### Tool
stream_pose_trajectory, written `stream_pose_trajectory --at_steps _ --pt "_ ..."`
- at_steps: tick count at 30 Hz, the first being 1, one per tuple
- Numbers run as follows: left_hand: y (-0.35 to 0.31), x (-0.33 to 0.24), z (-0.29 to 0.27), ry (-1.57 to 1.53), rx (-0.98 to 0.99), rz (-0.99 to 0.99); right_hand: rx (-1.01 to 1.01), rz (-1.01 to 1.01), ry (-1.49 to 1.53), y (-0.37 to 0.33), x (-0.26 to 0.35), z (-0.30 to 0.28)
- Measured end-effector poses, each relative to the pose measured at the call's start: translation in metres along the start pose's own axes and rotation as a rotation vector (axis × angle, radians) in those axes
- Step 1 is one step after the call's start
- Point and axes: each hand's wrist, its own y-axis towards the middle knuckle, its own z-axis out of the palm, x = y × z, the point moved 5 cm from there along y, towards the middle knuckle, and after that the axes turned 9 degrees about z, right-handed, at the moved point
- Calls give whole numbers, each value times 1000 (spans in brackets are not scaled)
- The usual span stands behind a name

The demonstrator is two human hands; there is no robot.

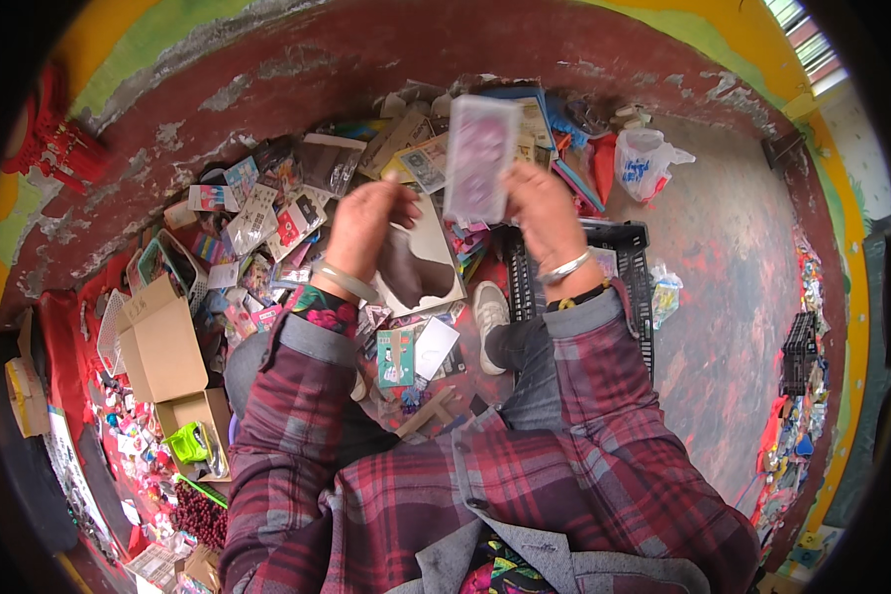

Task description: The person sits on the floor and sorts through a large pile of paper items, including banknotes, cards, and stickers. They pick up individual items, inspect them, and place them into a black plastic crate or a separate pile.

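Note:
My right hand (547,223) is closed on the lower right edge of a flat, translucent rectangular plastic case (480,158). Pinkish-purple shapes show through it, blurred. The case is held up above the heap, tilted slightly. To its left, my left hand (366,223) is raised with loosely curled, parted fingers. It is apart from the case, and I see nothing in it. Below and between the hands lies a white flat box (442,259) with a dark brown patch. Nearer to me are a green printed card pack (395,358) and a white sheet (436,346).
A black plastic crate (632,238) stands by my right leg. Heaped packets and cards (257,218) lie along the peeling red wall (406,45). An opened cardboard box (163,342) and a white-rimmed basket (183,267) are at left. A white plastic bag (647,163) sits far right.

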Motion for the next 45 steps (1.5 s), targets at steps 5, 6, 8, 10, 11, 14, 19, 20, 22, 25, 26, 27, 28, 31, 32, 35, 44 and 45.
stream_pose_trajectory --at_steps 5,6,8,10,11,14,19,20,22,25,26,27,28,31,32,35,44,45 --pt "10 -23 -64 -43 -293 86 -371 -90 -28 7 28 -70" --pt "8 -27 -72 -67 -320 87 -373 -82 -10 7 28 -73" --pt "4 -36 -79 -27 -378 111 -380 -66 23 7 27 -77" --pt "1 -46 -82 -5 -401 147 -332 -35 74 14 20 -78" --pt "0 -50 -83 -13 -400 157 -306 -21 101 19 15 -78" --pt "-7 -72 -85 -2 -379 227 -241 89 168 52 -15 -84" --pt "-23 -107 -88 1 -431 296 -232 445 340 117 -108 -88" --pt "-24 -109 -87 -1 -437 286 -258 510 303 129 -130 -93" --pt "-25 -108 -88 -1 -457 269 -331 549 492 151 -174 -93" --pt "-19 -100 -87 -8 -455 234 -505 628 381 170 -226 -98" --pt "-20 -97 -89 15 -467 206 -520 698 295 174 -241 -92" --pt "-20 -94 -91 37 -478 178 -548 745 340 180 -251 -88" --pt "-20 -93 -91 37 -480 167 -577 775 377 187 -262 -88" --pt "-20 -89 -92 21 -490 128 -667 739 639 208 -289 -81" --pt "-21 -87 -93 6 -497 112 -698 738 611 213 -296 -78" --pt "-16 -79 -97 -34 -473 83 -679 781 573 239 -319 -91" --pt "-9 -69 -86 2 -394 48 -394 545 476 250 -268 -112" --pt "-9 -69 -84 20 -379 51 -312 458 520 244 -243 -103"
